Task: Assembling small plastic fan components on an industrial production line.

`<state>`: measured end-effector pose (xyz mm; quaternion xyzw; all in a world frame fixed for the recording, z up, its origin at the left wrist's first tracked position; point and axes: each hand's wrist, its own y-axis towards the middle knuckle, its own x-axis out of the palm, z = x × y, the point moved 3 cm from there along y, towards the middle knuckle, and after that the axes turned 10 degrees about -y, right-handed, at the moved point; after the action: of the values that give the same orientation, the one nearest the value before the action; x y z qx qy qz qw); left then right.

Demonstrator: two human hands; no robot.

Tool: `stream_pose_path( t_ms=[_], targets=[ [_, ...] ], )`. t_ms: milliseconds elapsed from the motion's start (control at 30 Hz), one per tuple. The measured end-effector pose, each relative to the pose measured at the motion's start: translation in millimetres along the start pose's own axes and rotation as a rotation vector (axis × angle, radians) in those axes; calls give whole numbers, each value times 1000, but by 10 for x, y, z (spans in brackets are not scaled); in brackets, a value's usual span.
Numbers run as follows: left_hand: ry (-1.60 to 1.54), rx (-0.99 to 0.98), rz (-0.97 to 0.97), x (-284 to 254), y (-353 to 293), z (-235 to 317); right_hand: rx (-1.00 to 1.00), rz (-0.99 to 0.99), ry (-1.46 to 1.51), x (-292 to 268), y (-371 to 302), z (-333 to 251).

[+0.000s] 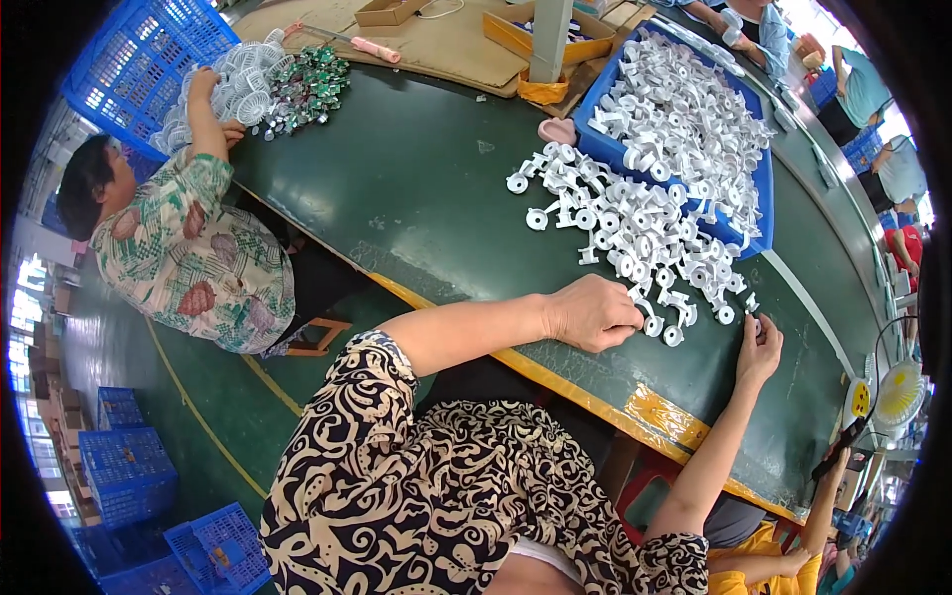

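Note:
A loose heap of white plastic parts (635, 223), each with a ring-shaped end and a short arm, spreads over the dark green table (416, 188). At the heap's near edge is my left hand (593, 312), fingers curled and pinched together beside a ringed part. Whatever those fingertips hold is hidden. My right hand (762, 349) is to the right of the heap, its thumb and fingers closed on a small white plastic part (751, 302). Behind the heap a blue bin (603, 149) is filled high with the same white parts.
At the far left a co-worker (193, 238) handles clear plastic cups (248, 84) beside small green-and-silver pieces (307, 89). A grey post (550, 45) rises behind the table. Yellow tape (555, 375) lines the near edge. A yellow fan (900, 392) stands at the right.

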<state>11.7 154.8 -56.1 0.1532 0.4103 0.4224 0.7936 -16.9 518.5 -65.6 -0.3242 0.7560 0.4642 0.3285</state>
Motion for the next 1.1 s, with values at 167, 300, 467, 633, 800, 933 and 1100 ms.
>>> stream_pose_path(
  t_ms=[167, 300, 467, 633, 800, 933, 1100],
  targets=[
    [-14, -9, 9, 4, -23, -15, 8, -11, -16, -13, -18, -16],
    [-17, -4, 3, 6, -20, -20, 18, -20, -25, -20, -16, -10],
    [-30, -5, -6, -17, -28, -19, -12, -9, -10, 0, -16, -38],
    [-4, -82, -9, -35, 38, -1, -26, 23, 30, -78, -33, -99],
    [0, -135, -69, -26, 62, 23, -24, 45, 94, -96, -77, -153],
    [-13, -97, -22, -6, 53, 27, 7, 57, 99, -128, -91, -223],
    [16, -108, -45, -15, 112, 121, 4, 97, 88, -68, -121, -161]
  ],
)
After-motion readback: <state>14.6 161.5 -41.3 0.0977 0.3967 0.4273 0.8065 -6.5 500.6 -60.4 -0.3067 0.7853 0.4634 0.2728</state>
